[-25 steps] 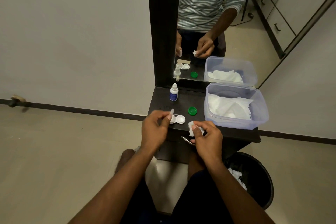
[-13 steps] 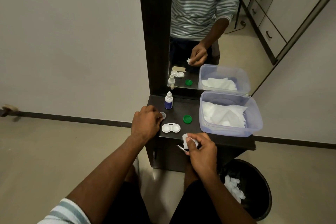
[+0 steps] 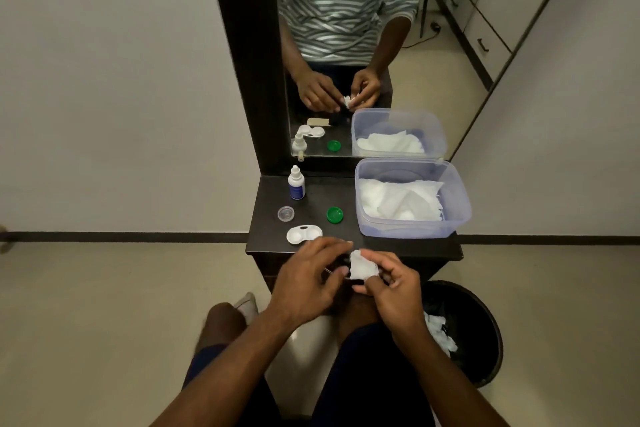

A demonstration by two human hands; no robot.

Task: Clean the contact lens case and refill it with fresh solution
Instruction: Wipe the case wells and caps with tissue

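Observation:
The white contact lens case (image 3: pixel 304 233) lies open on the dark shelf (image 3: pixel 270 246), near its front edge. A clear round cap (image 3: pixel 286 213) sits behind and to the left of the case, and a green cap (image 3: pixel 335 214) behind and to the right. The small solution bottle (image 3: pixel 296 183) stands upright by the mirror. In front of the shelf edge, my right hand (image 3: pixel 391 288) pinches a crumpled white tissue (image 3: pixel 362 265). My left hand (image 3: pixel 308 279) meets it, fingers closed on thin metal tweezers (image 3: pixel 329 269), which are mostly hidden.
A clear plastic box (image 3: pixel 415 229) of white tissues fills the shelf's right side. A black bin (image 3: pixel 485 333) holding used tissues stands on the floor at lower right. The mirror (image 3: pixel 346 45) rises behind the shelf. My knees are below the hands.
My left hand left the clear cap on the shelf and drew back to join my right hand at the tissue. The camera view shifted slightly.

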